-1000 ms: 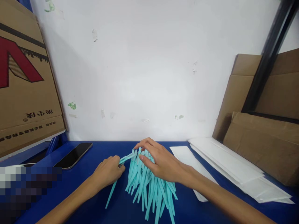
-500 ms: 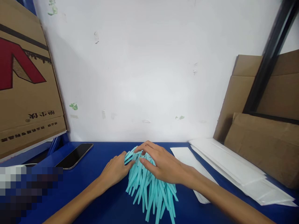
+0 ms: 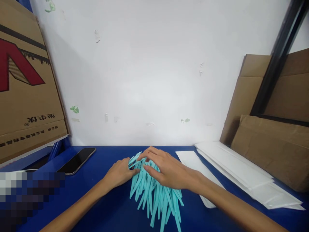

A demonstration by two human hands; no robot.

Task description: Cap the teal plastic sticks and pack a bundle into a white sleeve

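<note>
A heap of thin, flat turquoise sticks (image 3: 151, 196) lies on the blue table, their rounded ends fanning toward me. At the heap's upper left, my left hand (image 3: 122, 172) is closed around a few of the sticks, which poke out between its thumb and fingers. My right hand (image 3: 166, 169) arches over the top of the heap, its thumb and fingers apart and the fingertips at the sticks. Part of the heap is hidden beneath the right hand.
A phone (image 3: 77, 161) lies on the table (image 3: 96, 212) at left, below a printed carton (image 3: 29, 90). To the right are a white paper bag (image 3: 188, 158), a stack of white bags (image 3: 231, 164) and brown cardboard (image 3: 272, 148). A white wall (image 3: 149, 71) stands behind.
The view has shifted slightly. My left hand has tilted a little around its few sticks; the right hand stays almost still above the heap.
</note>
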